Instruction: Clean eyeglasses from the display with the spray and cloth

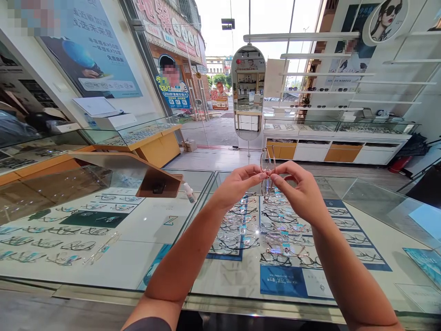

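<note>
A pair of thin-framed eyeglasses [268, 158] is held up above the glass display counter, turned on end so one lens is above my fingers and one below. My left hand [246, 179] pinches the frame near its middle between thumb and fingers. From the other side my right hand [298, 186] grips the same spot, thumb and fingertips meeting the left ones. My fingertips partly hide the bridge. Under the hands, rows of eyeglasses [275, 216] lie inside the glass counter [203, 271].
A small white spray bottle [189, 193] stands on the counter, left of my arms. Beside it is a brown wooden stand [160, 183]. More eyeglasses [77, 246] lie in the left case. Beyond are an oval mirror [248, 92] and a white display cabinet [310, 149].
</note>
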A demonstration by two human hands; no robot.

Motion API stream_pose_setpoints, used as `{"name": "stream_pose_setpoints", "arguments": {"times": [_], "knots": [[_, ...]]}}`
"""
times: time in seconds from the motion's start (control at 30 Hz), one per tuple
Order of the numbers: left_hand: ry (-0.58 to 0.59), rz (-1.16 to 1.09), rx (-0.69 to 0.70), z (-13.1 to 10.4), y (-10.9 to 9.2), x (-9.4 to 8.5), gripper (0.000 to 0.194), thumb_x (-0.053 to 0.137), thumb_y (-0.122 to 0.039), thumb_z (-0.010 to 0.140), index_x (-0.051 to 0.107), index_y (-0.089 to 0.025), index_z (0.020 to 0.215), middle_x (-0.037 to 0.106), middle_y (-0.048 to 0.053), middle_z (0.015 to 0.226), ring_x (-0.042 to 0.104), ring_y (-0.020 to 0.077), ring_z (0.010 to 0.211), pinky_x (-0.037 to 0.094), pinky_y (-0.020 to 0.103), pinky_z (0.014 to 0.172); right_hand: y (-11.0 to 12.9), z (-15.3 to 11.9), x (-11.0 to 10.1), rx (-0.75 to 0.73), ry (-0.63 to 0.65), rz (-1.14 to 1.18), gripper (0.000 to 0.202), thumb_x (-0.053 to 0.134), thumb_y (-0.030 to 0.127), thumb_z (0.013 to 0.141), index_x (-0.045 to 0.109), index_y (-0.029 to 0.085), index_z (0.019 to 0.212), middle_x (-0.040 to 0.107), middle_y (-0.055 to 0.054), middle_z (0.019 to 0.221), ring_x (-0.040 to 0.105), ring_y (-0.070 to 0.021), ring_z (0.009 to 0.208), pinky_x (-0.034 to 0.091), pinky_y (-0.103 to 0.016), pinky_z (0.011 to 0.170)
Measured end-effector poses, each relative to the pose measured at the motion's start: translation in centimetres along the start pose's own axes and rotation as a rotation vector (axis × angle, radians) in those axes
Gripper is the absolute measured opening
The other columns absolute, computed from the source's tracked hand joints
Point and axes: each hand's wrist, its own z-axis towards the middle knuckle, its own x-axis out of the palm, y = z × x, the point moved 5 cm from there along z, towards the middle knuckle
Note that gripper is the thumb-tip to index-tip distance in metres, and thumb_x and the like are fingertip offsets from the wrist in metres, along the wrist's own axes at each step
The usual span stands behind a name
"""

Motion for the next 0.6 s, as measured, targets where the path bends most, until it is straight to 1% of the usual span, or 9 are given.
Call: {"name": "stream_pose_setpoints", "arguments": {"times": [0.17, 0.33, 0.43, 0.5, 0.6], "knots": [[-0.021, -0.013, 0.014, 0.0, -0.4, 0.0, 0.026, 0.085, -0.046, 0.091, 0.077, -0.021, 0.092, 0.076, 0.004, 0.101, 0.066, 0.0192, 0.102, 0.047, 0.037, 0.104, 0.0, 0.0, 0.0, -0.013, -0.023, -0.009, 0.015, 0.068, 0.037, 0.104, 0.074, 0.024, 0.098, 0.075, -0.005, 0.105, 0.069, -0.0205, 0.099, 0.056, -0.038, 0.086], [-0.037, -0.027, 0.014, 0.1, -0.2, -0.3, 0.026, 0.085, -0.048, 0.091, 0.076, -0.023, 0.091, 0.080, 0.004, 0.102, 0.069, 0.0217, 0.110, 0.046, 0.039, 0.107, -0.2, 0.0, -0.1, 0.019, -0.034, 0.059, 0.018, 0.069, 0.040, 0.104, 0.071, 0.024, 0.097, 0.074, -0.005, 0.104, 0.071, -0.0208, 0.100, 0.057, -0.039, 0.089], [-0.055, -0.022, 0.005, 0.1, 0.0, -0.6, 0.029, 0.084, -0.051, 0.092, 0.076, -0.023, 0.096, 0.082, 0.005, 0.110, 0.069, 0.0217, 0.114, 0.045, 0.039, 0.107, -0.4, -0.1, 0.0, 0.053, -0.045, 0.111, 0.020, 0.070, 0.043, 0.103, 0.070, 0.023, 0.097, 0.075, -0.006, 0.105, 0.072, -0.0215, 0.101, 0.058, -0.040, 0.091], [-0.070, -0.021, -0.003, 0.1, 0.1, -0.8, 0.032, 0.084, -0.053, 0.091, 0.075, -0.023, 0.097, 0.083, 0.005, 0.116, 0.069, 0.0216, 0.114, 0.046, 0.038, 0.104, -0.5, -0.2, 0.0, 0.070, -0.045, 0.142, 0.022, 0.071, 0.045, 0.102, 0.070, 0.023, 0.098, 0.075, -0.006, 0.106, 0.071, -0.0214, 0.100, 0.058, -0.040, 0.091], [-0.085, -0.050, -0.013, 0.1, 0.0, -1.2, 0.035, 0.086, -0.055, 0.089, 0.073, -0.024, 0.095, 0.084, 0.006, 0.118, 0.071, 0.0226, 0.114, 0.046, 0.039, 0.101, -0.7, -0.1, 0.1, 0.092, -0.048, 0.187, 0.023, 0.070, 0.045, 0.102, 0.069, 0.022, 0.099, 0.075, -0.007, 0.107, 0.070, -0.0210, 0.100, 0.058, -0.039, 0.091]]}}
